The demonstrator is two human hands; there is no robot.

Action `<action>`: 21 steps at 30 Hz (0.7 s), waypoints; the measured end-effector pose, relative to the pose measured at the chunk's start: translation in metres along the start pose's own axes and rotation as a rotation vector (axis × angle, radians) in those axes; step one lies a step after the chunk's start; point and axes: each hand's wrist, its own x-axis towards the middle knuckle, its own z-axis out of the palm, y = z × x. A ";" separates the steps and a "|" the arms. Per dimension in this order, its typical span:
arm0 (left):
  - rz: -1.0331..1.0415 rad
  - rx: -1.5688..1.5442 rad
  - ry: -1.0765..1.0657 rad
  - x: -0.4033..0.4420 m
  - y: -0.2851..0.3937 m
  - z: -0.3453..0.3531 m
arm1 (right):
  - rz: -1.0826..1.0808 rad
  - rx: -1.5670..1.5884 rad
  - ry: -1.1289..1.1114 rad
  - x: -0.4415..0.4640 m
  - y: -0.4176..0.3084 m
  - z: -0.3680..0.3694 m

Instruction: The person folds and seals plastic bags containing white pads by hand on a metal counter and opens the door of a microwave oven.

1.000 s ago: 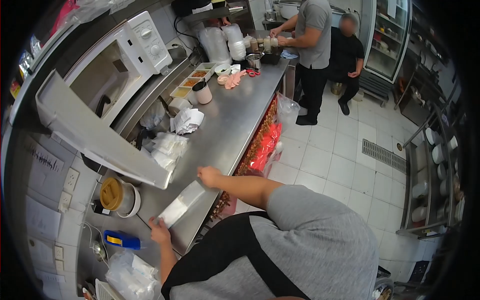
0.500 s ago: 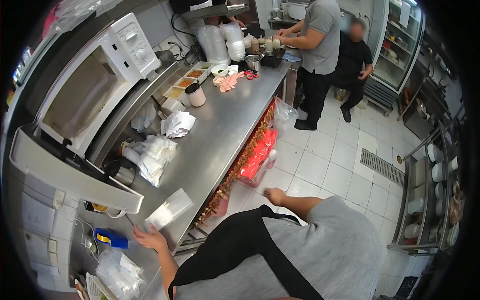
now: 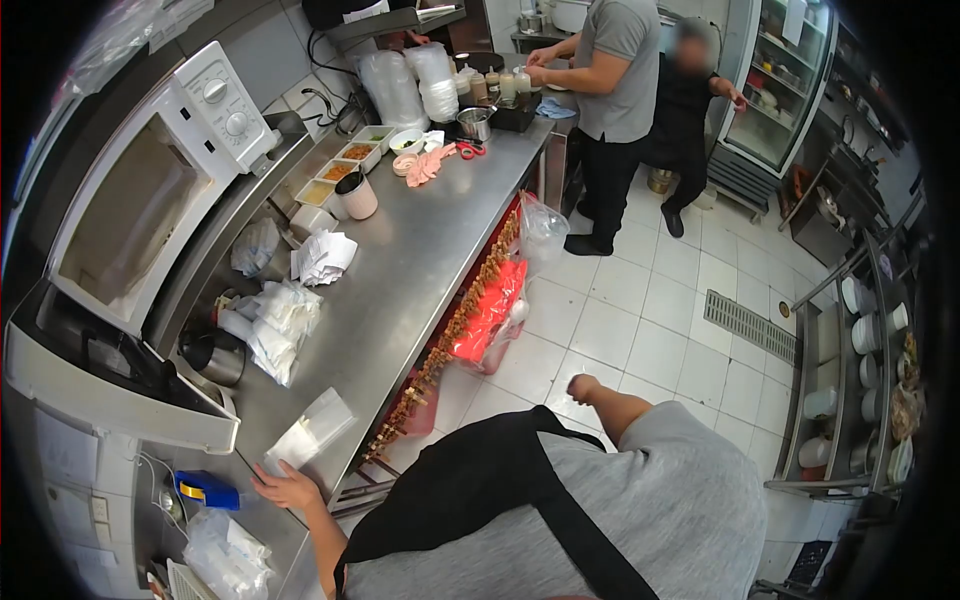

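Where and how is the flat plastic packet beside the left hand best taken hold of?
Probably at the end farther from the left hand, pinched between thumb and fingers from the front side of the counter. The packet lies flat and looks thin, so an edge should be easier to lift than its middle; the right hand is on that side.

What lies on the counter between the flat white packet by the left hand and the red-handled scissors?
Nothing that I can see: in the head view, the straight stretch from the packet to the scissors is bare metal counter.
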 end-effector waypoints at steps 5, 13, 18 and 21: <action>-0.003 0.001 0.044 -0.001 -0.002 0.001 | -0.209 0.073 0.050 0.012 -0.053 0.016; -0.015 -0.018 -0.016 -0.002 0.002 -0.002 | -0.162 -0.255 -0.149 0.014 -0.010 0.021; 0.010 0.044 -0.022 -0.003 0.001 -0.004 | -0.071 -0.425 -0.157 0.013 0.039 0.031; 0.044 0.060 -0.062 0.000 0.003 -0.004 | 0.050 -0.272 -0.214 0.007 0.030 0.030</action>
